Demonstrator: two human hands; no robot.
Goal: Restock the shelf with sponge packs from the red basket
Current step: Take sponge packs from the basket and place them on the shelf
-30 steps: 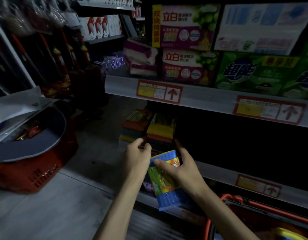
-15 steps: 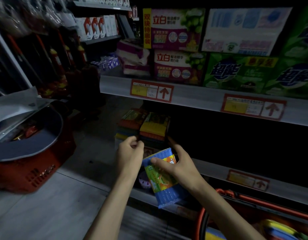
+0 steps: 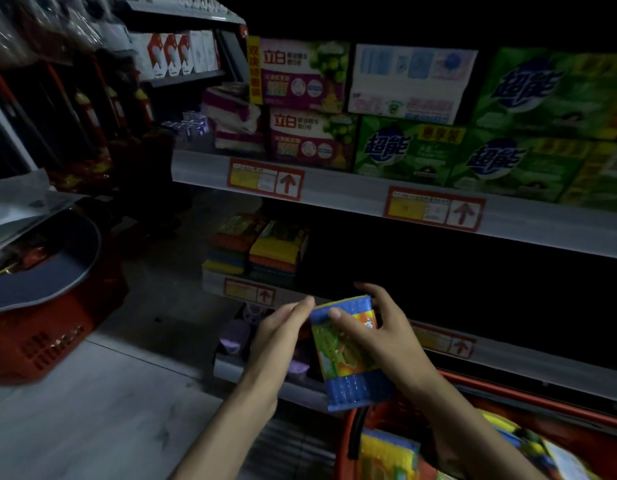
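The left hand has uncurled, fingertips touching the sponge pack (held upright) that the right hand grips.

Dim aisle, and a good deal of it is lost to the dark and the edges.

The shelf bay behind the hands is black, so what lies past the sponge stacks can't be told. The right hand covers part of the printed face of the sponge pack, with most of its fingers behind the pack. The left hand hides its thumb, so it's unclear whether it pinches the pack's corner or only touches it. The red basket is cut off at the bottom and right, and its packs are blurred. The price tags are too smeared to read. The purple items on the lowest shelf are too dark to name. A second red basket runs off the left edge, mostly under a grey cover.
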